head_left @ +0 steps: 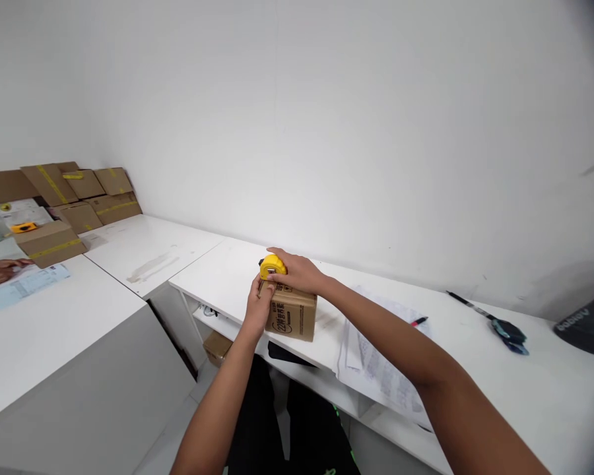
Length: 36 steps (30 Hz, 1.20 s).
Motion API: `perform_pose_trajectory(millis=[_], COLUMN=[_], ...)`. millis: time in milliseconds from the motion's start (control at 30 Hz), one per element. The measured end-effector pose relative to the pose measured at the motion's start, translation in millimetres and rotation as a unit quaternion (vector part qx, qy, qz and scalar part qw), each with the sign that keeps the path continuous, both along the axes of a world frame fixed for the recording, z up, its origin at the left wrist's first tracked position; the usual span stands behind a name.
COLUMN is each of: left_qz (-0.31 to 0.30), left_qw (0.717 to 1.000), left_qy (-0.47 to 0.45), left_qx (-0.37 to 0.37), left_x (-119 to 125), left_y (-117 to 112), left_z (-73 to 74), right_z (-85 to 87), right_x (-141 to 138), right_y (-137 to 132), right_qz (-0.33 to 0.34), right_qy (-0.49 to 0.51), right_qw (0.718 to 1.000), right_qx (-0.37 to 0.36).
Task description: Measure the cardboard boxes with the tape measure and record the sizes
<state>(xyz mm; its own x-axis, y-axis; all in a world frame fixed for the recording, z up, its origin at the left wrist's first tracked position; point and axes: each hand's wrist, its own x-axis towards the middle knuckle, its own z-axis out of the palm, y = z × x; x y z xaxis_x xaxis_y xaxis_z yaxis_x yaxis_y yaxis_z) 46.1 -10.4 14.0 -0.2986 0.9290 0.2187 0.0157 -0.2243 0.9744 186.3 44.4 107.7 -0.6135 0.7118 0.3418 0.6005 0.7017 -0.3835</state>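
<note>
A small brown cardboard box (pixel 297 318) with dark printing stands on the white desk in front of me. My right hand (pixel 301 272) is closed around a yellow tape measure (pixel 272 265), held at the box's top left edge. At the box's left side is my left hand (pixel 258 307), its fingers closed on the edge just below the tape measure. Whether it also pinches the tape's blade, I cannot make out. My fingers cover the box's upper left corner.
Printed papers (pixel 376 349) lie right of the box with a pen (pixel 418 321). Farther right are scissors (pixel 509 333) and a black object (pixel 589 324). Flattened-looking cartons (pixel 54 241) are piled at left, near another person's hand (pixel 0 272). Below is an open shelf (pixel 321 389).
</note>
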Motion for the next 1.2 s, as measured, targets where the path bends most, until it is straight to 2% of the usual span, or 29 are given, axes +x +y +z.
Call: perform_pose_trajectory(millis=[133,267,400,500,600,667,733,767,800,833,867,900,967,1000,1067,1100,1133,1200], left_qz=[0.024,0.058,0.044,0.044,0.048,0.099,0.159,0.163,0.136,0.069,-0.034,-0.139,-0.293,-0.347,-0.406,-0.418,-0.421,-0.421], left_qw=[0.999,0.997,0.998,0.998,0.997,0.986,0.958,0.939,0.926,0.922,0.918,0.911,0.897,0.892,0.890,0.893,0.898,0.906], left_qy=[0.033,0.043,0.041,0.038,0.063,0.130,0.219,0.260,0.289,0.307,0.320,0.321,0.287,0.260,0.193,0.155,0.117,0.041], left_qx=[-0.024,-0.019,-0.011,-0.008,-0.013,0.015,0.099,0.153,0.200,0.226,0.233,0.220,0.163,0.131,0.079,0.063,0.051,0.026], left_x=[6,17,28,39,54,68,91,105,123,142,163,184,223,239,262,269,273,274], left_y=[-1,5,26,53,81,91,87,81,73,65,57,52,48,50,61,69,78,94], left_z=[4.5,9.6,10.0,10.1,18.6,29.0,38.1,40.3,40.2,37.5,32.3,25.1,6.7,-2.9,-19.5,-25.4,-29.6,-33.0], right_z=[-7.2,-27.3,-62.5,-92.2,-116.8,-128.3,-135.8,-138.2,-140.0,-141.2,-142.2,-143.0,-144.8,-145.8,-147.7,-148.5,-149.0,-149.8], right_x=[31,98,184,248,294,311,316,315,312,308,303,297,287,283,278,277,277,281], right_y=[-14,-36,-45,-41,-36,-35,-34,-32,-30,-28,-26,-24,-23,-23,-24,-25,-25,-25], right_qz=[-0.050,-0.145,-0.264,-0.307,-0.242,-0.160,-0.101,-0.085,-0.074,-0.067,-0.065,-0.066,-0.074,-0.075,-0.067,-0.063,-0.068,-0.125], right_qy=[0.060,0.175,0.278,0.407,0.549,0.611,0.652,0.667,0.676,0.681,0.683,0.685,0.686,0.683,0.668,0.651,0.624,0.519], right_qw=[0.996,0.972,0.923,0.858,0.766,0.710,0.666,0.651,0.641,0.636,0.634,0.631,0.622,0.620,0.632,0.654,0.689,0.795], right_qx=[0.036,0.055,0.021,-0.064,-0.230,-0.313,-0.346,-0.352,-0.354,-0.356,-0.357,-0.358,-0.370,-0.379,-0.387,-0.380,-0.363,-0.287])
